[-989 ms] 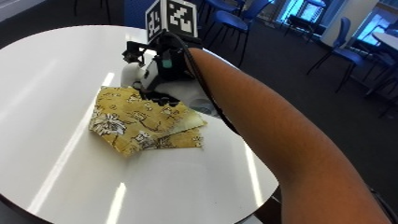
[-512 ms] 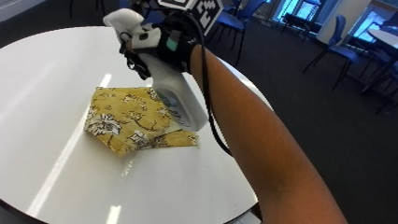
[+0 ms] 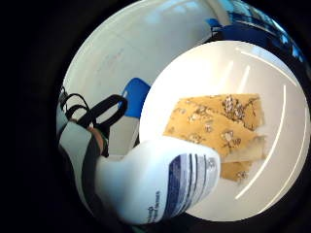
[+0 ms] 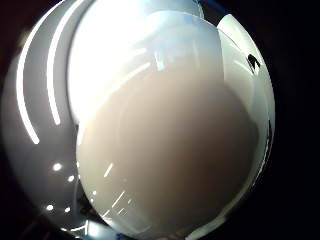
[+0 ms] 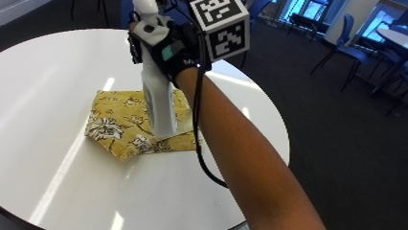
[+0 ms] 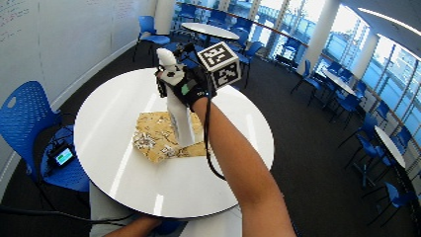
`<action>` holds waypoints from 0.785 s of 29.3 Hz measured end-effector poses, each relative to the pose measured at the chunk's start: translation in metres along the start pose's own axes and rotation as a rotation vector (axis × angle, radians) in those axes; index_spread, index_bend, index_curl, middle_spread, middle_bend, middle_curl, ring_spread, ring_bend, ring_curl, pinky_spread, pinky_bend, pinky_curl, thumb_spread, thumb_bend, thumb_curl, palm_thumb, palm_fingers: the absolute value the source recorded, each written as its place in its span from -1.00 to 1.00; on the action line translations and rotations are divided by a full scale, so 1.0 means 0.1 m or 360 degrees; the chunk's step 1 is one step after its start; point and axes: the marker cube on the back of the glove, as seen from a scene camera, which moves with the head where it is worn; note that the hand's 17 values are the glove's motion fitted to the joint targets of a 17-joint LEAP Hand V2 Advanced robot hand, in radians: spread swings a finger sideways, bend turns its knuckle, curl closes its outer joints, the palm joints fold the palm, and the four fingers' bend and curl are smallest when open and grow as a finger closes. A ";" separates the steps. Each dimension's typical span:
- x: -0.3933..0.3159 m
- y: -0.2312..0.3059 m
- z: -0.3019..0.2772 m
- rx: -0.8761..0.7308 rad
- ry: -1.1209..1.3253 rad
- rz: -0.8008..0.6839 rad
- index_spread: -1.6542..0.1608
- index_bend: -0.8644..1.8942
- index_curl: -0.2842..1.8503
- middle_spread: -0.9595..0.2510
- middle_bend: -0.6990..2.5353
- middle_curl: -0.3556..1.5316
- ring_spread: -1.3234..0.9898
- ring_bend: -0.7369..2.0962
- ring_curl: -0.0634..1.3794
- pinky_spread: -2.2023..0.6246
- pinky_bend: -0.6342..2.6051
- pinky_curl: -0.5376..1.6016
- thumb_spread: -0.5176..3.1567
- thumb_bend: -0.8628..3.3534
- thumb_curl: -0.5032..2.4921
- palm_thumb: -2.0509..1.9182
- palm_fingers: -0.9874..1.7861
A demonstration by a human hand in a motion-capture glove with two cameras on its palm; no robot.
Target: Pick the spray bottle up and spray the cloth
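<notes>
My gloved right hand (image 5: 171, 52) (image 6: 188, 85) grips the neck of a white spray bottle (image 5: 158, 103) (image 6: 181, 118) and holds it upright in the air above the table. The bottle's base hangs over the yellow flower-patterned cloth (image 5: 124, 125) (image 6: 156, 136), which lies folded flat on the round white table (image 5: 57, 81) (image 6: 118, 113). In the little finger side palm view the bottle's labelled body (image 3: 165, 187) fills the near part, with the cloth (image 3: 218, 126) on the table beyond it. The thumb side palm view is filled by the bottle's white surface (image 4: 170, 145).
A blue chair (image 6: 29, 123) stands beside the table near the wall, and the same blue chair (image 3: 133, 97) shows past the table's rim. More blue chairs and tables (image 6: 210, 29) stand further back in the room. A bare hand (image 6: 135, 228) shows at the table's near edge.
My hand has lifted the bottle higher off the table, from beside the cloth to above it. The outside camera has shifted too.
</notes>
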 end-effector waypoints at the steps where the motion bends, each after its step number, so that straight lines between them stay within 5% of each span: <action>1: 0.00 0.03 0.01 0.0063 -0.0025 0.0010 0.54 -0.14 -0.17 0.26 -0.15 -0.05 -0.04 0.02 -0.26 0.37 -0.33 -0.11 -0.48 -0.60 -0.10 0.49 0.71; 23: -0.07 0.51 0.17 0.0303 -0.0378 -0.0109 0.54 -0.14 -0.17 0.26 -0.16 -0.05 -0.03 0.04 -0.25 0.36 -0.33 -0.10 -0.48 -0.60 -0.10 0.50 0.71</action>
